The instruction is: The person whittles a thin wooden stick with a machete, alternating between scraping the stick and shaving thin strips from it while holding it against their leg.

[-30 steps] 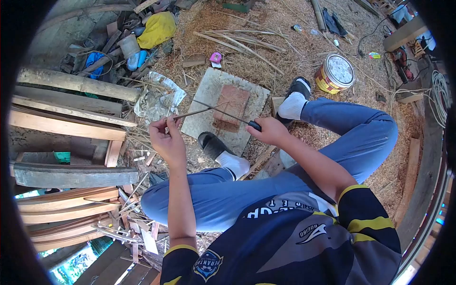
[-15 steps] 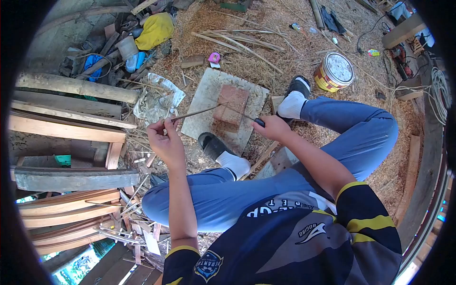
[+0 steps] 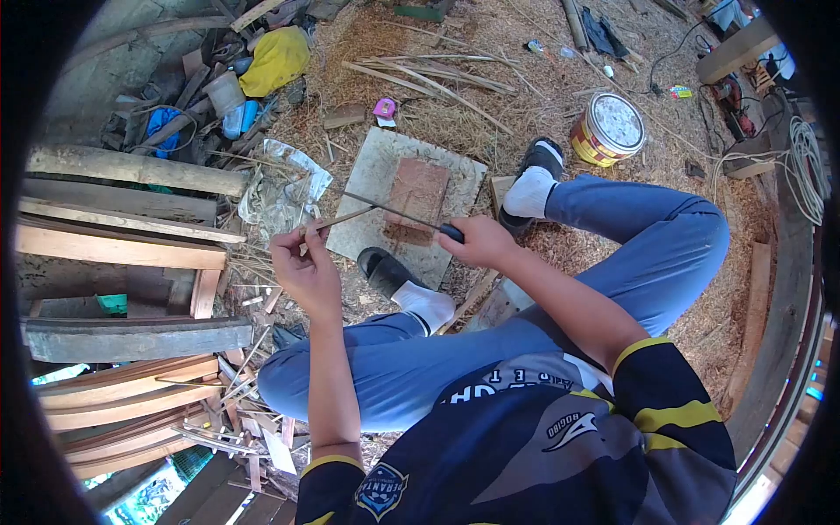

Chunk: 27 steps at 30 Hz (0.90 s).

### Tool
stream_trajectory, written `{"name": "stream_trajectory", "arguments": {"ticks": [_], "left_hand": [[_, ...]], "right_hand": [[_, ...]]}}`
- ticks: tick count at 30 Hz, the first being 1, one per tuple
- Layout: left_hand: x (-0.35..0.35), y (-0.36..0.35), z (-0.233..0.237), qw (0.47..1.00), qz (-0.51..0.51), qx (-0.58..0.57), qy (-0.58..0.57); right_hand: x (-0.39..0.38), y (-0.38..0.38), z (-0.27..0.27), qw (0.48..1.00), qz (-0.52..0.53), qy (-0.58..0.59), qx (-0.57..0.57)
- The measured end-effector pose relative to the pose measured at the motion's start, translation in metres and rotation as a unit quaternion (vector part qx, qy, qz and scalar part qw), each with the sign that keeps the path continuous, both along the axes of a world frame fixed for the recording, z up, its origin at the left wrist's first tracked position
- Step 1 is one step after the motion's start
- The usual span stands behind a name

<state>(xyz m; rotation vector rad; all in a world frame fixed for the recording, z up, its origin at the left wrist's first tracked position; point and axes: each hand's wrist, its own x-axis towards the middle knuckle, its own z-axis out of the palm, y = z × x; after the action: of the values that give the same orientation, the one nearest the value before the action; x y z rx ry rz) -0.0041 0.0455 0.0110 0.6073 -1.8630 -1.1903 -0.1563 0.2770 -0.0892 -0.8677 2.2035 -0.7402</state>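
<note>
Pinched in the fingers of my left hand (image 3: 304, 267) is a narrow brown strip (image 3: 348, 216), pointing right over the board. My right hand (image 3: 481, 243) grips the black handle of a slim dark file-like tool (image 3: 402, 214), whose long thin shaft runs up and left. The shaft crosses the strip near its free end in this view. Below them a reddish brick-like block (image 3: 418, 185) rests on a pale square board (image 3: 374, 156) on the ground, between my feet.
Curved planks (image 3: 131, 254) are stacked at the left. A paint bucket (image 3: 607, 129) stands by my right foot. Beyond the board are a pink tape measure (image 3: 385, 108) and loose wood strips (image 3: 437, 77). Wood shavings cover the ground. A coiled rope (image 3: 805, 162) hangs at far right.
My right hand has moved left, sliding the tool's shaft further across the strip, so its tip now reaches past the strip. My left hand stays nearly in place; the strip's free end appears lower.
</note>
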Motion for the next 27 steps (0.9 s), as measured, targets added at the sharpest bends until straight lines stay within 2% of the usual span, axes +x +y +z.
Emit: {"name": "stream_trajectory", "arguments": {"ticks": [5,9,12,14,21,26,27], "left_hand": [[-0.003,0.004,0.004,0.999,-0.004,-0.032,-0.017],[-0.009,0.002,0.003,1.000,0.011,0.005,-0.008],[-0.005,0.000,0.004,1.000,0.014,0.012,-0.011],[-0.006,0.001,0.005,1.000,0.014,0.007,-0.006],[-0.008,-0.002,0.001,1.000,0.023,0.010,-0.015],[-0.007,-0.006,-0.001,1.000,0.003,-0.004,-0.003],[-0.008,-0.005,0.001,1.000,0.003,-0.009,-0.005]], "right_hand": [[-0.021,0.008,-0.026,0.998,-0.014,-0.008,0.053],[-0.006,0.004,0.006,0.999,-0.020,0.008,0.025],[-0.006,0.008,0.006,0.999,-0.001,0.030,0.013],[-0.015,0.012,-0.028,0.999,-0.020,0.022,0.034],[-0.008,0.008,-0.002,0.999,-0.001,0.032,0.020],[-0.022,0.014,-0.041,0.998,-0.027,0.012,0.056],[-0.026,0.012,-0.036,0.997,-0.033,0.015,0.070]]}}
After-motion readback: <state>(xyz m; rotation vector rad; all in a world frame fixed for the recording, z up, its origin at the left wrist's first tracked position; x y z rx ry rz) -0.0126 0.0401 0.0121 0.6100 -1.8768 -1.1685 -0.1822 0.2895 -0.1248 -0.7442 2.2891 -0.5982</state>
